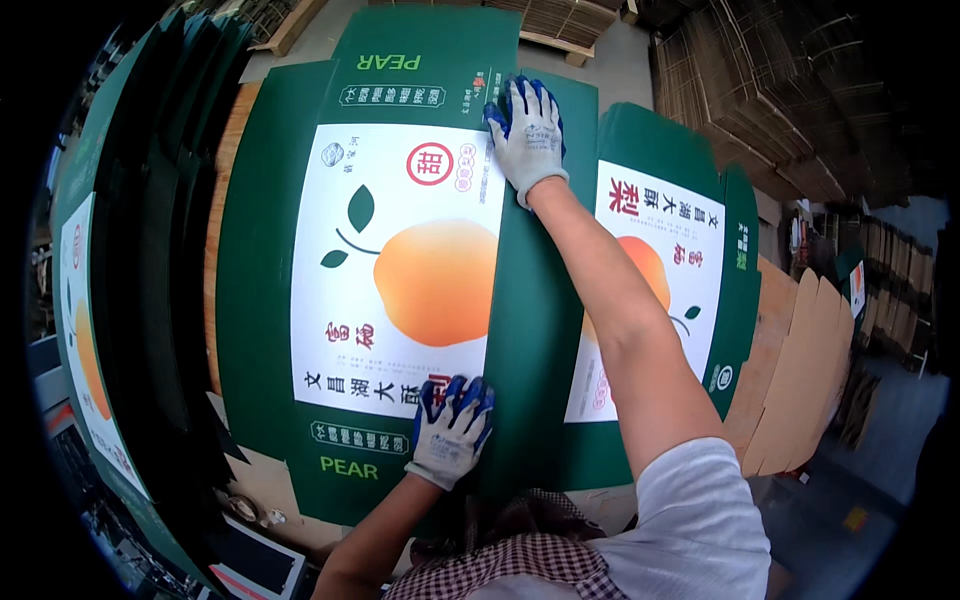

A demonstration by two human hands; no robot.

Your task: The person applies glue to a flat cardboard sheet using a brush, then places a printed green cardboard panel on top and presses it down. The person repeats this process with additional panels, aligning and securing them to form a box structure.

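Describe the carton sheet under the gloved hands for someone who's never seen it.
Find the wooden bench in mid-picture. On it lies a broad green carton sheet printed with white, orange-fruit panels. Unlike the green cartons at far left, it lies flat, with the left hand and right hand on it.

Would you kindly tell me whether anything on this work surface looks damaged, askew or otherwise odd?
Nothing clearly stands out. The green printed cardboard lies spread out beneath the left hand and right hand, with no tear or spill visible. Its curved outline is likely just fisheye distortion.
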